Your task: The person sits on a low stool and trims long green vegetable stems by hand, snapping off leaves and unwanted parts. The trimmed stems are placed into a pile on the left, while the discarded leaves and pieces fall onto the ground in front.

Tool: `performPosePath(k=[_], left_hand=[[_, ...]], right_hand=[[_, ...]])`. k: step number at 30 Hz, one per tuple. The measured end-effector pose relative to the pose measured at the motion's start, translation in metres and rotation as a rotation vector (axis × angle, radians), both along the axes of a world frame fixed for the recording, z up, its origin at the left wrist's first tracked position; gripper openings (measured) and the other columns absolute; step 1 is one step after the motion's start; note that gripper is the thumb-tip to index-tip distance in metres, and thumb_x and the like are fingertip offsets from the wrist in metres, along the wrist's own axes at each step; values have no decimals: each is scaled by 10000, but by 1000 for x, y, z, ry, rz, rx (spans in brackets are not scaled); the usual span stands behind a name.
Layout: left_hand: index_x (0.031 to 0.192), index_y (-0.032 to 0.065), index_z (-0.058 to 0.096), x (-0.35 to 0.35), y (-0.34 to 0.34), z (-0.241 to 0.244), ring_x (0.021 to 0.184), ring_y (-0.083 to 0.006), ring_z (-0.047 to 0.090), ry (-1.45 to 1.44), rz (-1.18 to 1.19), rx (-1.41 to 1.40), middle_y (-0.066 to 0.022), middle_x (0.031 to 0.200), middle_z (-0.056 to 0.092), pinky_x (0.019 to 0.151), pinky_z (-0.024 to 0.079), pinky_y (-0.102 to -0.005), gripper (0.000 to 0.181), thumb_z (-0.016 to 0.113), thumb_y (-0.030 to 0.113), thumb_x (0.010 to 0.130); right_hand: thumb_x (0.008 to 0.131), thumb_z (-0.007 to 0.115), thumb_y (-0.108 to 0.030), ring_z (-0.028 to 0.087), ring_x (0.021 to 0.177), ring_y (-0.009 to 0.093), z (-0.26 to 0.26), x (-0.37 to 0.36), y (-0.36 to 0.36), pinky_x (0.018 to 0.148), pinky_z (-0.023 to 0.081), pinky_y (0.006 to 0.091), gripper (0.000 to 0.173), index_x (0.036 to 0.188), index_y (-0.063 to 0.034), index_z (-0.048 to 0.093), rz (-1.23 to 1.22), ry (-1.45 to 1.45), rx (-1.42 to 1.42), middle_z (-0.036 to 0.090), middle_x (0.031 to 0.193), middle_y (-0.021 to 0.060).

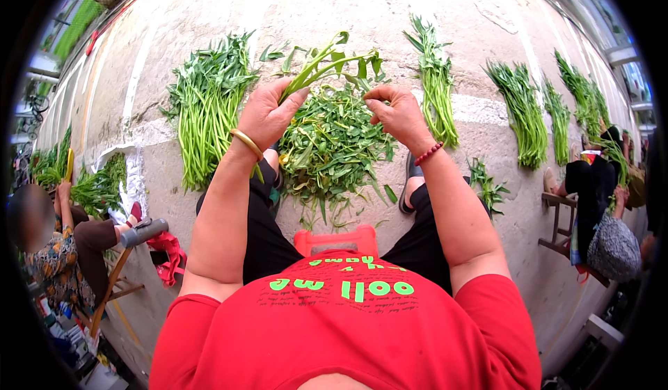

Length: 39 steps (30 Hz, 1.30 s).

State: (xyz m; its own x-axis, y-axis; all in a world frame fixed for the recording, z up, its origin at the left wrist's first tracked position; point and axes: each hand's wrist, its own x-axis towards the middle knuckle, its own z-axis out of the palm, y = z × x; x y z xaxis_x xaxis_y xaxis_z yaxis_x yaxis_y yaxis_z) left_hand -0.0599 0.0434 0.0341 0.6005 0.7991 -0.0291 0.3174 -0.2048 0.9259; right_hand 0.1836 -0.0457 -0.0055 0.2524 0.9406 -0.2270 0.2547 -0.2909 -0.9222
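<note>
A small bunch of leafy green stems (313, 71), which looks like water spinach, is gripped in my left hand (269, 111), its leafy tips pointing up and to the right. My right hand (395, 109) is at those tips, thumb and forefinger curled close together by a leaf; whether they pinch it is too small to tell. Below and between both hands, a loose pile of plucked leaves (334, 139) spreads over the concrete. Left of it lies a large bundle of long-stemmed greens (211, 113), partly behind my left forearm. A narrower bundle (434, 84) lies to the right.
My feet flank the leaf pile, with a red plastic stool edge (336, 237) before me. Further bundles (522, 113) lie at right, near a seated person (610, 233). Another seated person (68, 244) is at left, beside a grey bottle (143, 232) and a white sack (133, 176).
</note>
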Motion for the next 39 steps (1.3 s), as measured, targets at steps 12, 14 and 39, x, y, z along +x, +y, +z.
performPosePath(k=[12, 14, 39], left_hand=[[941, 4, 635, 2, -11, 6, 617, -72, 400, -84, -89, 52, 16, 628, 461, 551, 366, -268, 225, 597, 226, 939], [928, 0, 630, 3, -11, 7, 621, -66, 397, -107, -128, -8, 27, 632, 449, 548, 361, -267, 230, 598, 228, 940], [1055, 10, 665, -4, 2, 2, 716, -38, 453, 49, -14, -64, 55, 798, 586, 641, 386, -221, 245, 599, 220, 945]], right_hand=[[867, 658, -93, 641, 683, 98, 7, 2, 6, 450, 496, 192, 419, 1266, -10, 558, -182, 148, 200, 617, 1176, 94], [863, 662, -86, 638, 682, 94, 11, 2, 6, 451, 494, 191, 423, 1267, -16, 559, -170, 255, 229, 616, 1175, 94], [889, 657, -180, 634, 554, 108, 13, 8, 0, 440, 530, 235, 221, 991, 16, 646, 42, 294, -271, 683, 794, 84]])
